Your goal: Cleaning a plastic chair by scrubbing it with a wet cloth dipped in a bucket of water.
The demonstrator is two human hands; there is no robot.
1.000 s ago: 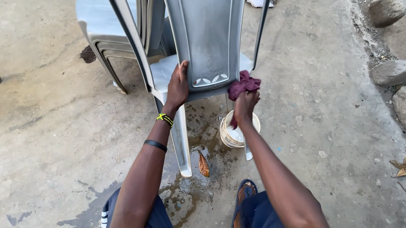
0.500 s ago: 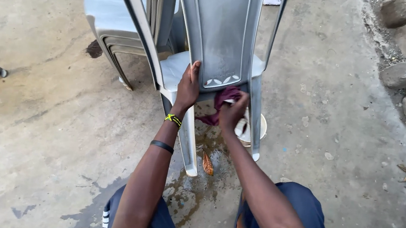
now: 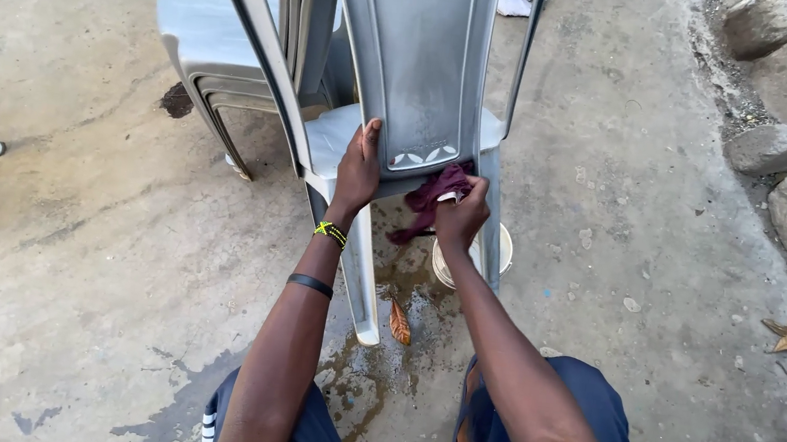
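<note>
Water had gathered in a wet patch (image 3: pixel 378 366) on the concrete floor (image 3: pixel 64 294), just below the grey plastic chair (image 3: pixel 414 67), and this was the first danger: the foot in a sandal (image 3: pixel 468 438) rested at the edge of that patch, at about 5 o'clock from it, and could slip if weight was put on it.

The left hand (image 3: pixel 358 167) was closed around the lower edge of the chair back, thumb on the near face, and held the chair steady. The right hand (image 3: pixel 460 213) gripped a dark red cloth (image 3: pixel 430 200), pressed against the bottom of the chair back, at about 3 o'clock from the left hand and very near to it. Part of the cloth hung loose under the seat.

A white bucket (image 3: pixel 497 256) stood on the floor directly below the right hand, partly hidden behind the forearm and the chair leg (image 3: pixel 362 286). In my judgement a strong push with the cloth could tip the light chair toward the stack of chairs (image 3: pixel 206 55) at 10 o'clock, if the left hand loosened. A careless move of the right arm could also knock the bucket and spill more water. The hanging end of the cloth could catch on the leg.
</note>
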